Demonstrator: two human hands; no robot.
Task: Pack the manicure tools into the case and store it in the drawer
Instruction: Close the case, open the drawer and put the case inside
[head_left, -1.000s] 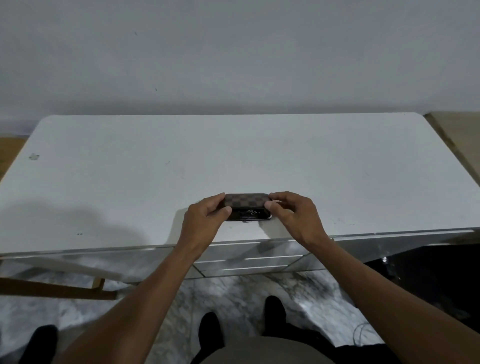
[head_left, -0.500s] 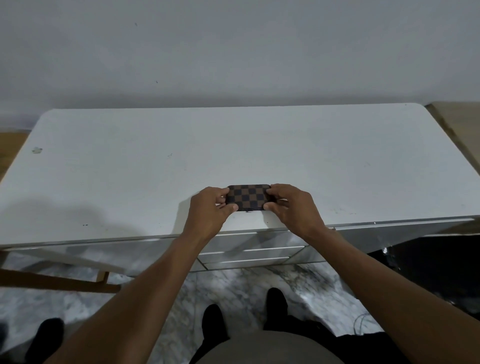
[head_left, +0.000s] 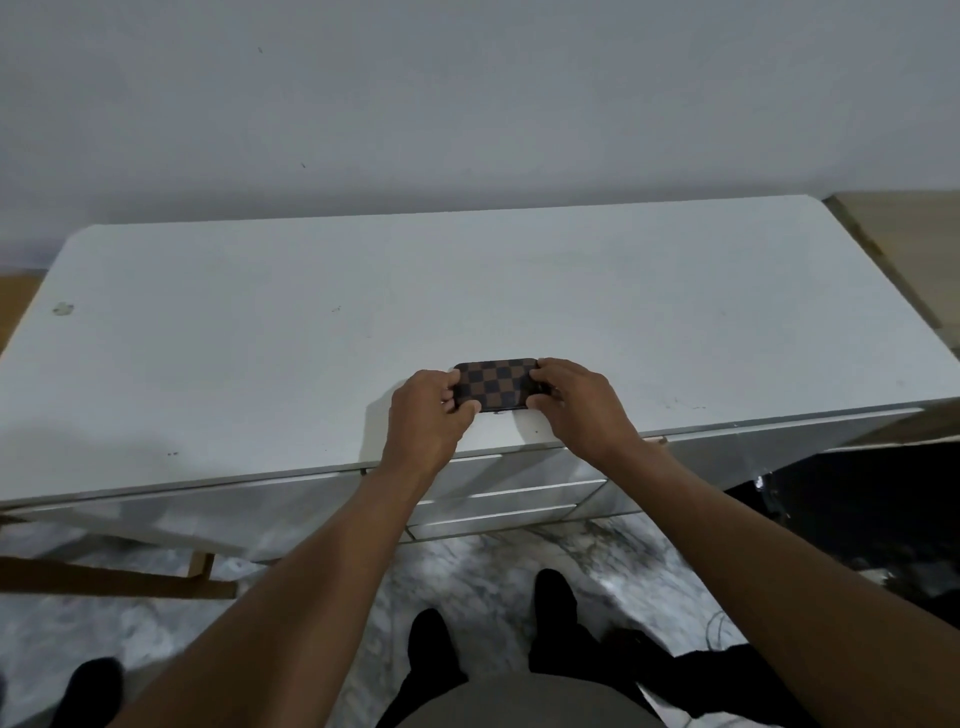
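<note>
A small brown checkered manicure case (head_left: 493, 385) lies closed near the front edge of the white dresser top (head_left: 467, 291). My left hand (head_left: 428, 415) grips its left end and my right hand (head_left: 574, 402) grips its right end, thumbs at the near side. No loose tools show. The drawers (head_left: 498, 499) below the front edge are shut, partly hidden by my forearms.
A plain wall stands behind the dresser. A wooden surface (head_left: 904, 234) sits at the right, a wooden frame (head_left: 104, 577) low on the left. The marble floor (head_left: 493, 571) and my dark shoes show below. A dark gap lies under the dresser's right end.
The case lid has folded down: tools showed in the open edge a second ago, now the checkered top faces up. Both hands stay at its ends.
</note>
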